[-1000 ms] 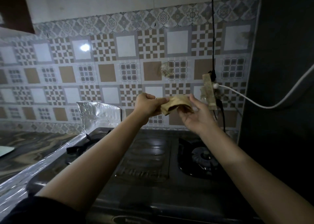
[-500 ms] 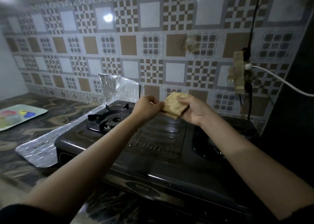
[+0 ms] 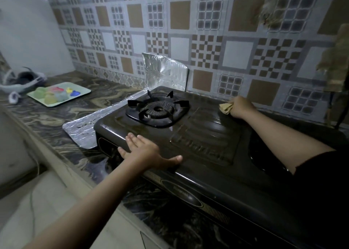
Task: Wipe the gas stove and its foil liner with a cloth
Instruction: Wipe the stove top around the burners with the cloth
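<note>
A black two-burner gas stove sits on the marbled counter. Silver foil liner lies under its left side and stands up against the tiled wall behind the left burner. My right hand grips a folded tan cloth and holds it on the stove top at the back, between the burners. My left hand rests flat, fingers spread, on the stove's front left edge. My right forearm hides most of the right burner.
A pale green tray with coloured moulded pieces lies on the counter at the left, beside a grey bowl-like object. A taped socket with cords hangs on the wall at the far right. The counter's front edge runs lower left.
Both hands held the cloth in the air above the stove. Now the left hand has let go and rests on the stove's front edge, while the right hand has brought the cloth down onto the top.
</note>
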The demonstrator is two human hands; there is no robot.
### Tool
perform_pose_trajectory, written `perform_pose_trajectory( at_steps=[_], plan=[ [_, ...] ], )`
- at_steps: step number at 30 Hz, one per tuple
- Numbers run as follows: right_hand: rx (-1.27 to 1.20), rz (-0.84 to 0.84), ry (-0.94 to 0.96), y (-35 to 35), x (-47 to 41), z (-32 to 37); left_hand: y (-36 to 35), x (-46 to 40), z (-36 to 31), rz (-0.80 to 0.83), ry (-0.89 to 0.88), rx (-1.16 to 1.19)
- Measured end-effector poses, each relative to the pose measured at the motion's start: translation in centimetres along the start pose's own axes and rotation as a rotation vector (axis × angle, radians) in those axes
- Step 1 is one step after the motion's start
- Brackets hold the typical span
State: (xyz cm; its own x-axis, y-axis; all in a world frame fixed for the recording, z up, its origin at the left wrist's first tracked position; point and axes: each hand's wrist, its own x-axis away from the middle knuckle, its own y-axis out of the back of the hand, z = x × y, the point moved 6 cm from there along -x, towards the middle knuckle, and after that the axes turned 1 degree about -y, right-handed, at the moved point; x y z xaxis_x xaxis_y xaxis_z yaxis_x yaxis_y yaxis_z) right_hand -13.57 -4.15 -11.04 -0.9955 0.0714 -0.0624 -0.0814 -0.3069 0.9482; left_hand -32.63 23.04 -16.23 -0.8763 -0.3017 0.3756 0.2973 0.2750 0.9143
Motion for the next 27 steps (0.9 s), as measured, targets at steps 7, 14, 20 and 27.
perform_pose_trajectory(
  at_steps=[7,14,20,27],
  plan=[
    [0.261,0.18,0.061,-1.8,0.7,0.5,-1.4,-0.5,0.1,0.118,0.034,-0.033],
    [0.363,0.226,0.089,-1.6,5.2,1.7,-1.5,-0.4,0.1,0.12,0.027,0.022],
    [0.415,0.264,0.173,-1.5,10.5,3.6,-1.5,0.3,0.1,0.078,-0.004,0.1],
    [0.454,0.247,0.29,-1.7,18.4,5.8,-1.6,1.0,0.1,0.036,-0.026,0.147]
  ],
)
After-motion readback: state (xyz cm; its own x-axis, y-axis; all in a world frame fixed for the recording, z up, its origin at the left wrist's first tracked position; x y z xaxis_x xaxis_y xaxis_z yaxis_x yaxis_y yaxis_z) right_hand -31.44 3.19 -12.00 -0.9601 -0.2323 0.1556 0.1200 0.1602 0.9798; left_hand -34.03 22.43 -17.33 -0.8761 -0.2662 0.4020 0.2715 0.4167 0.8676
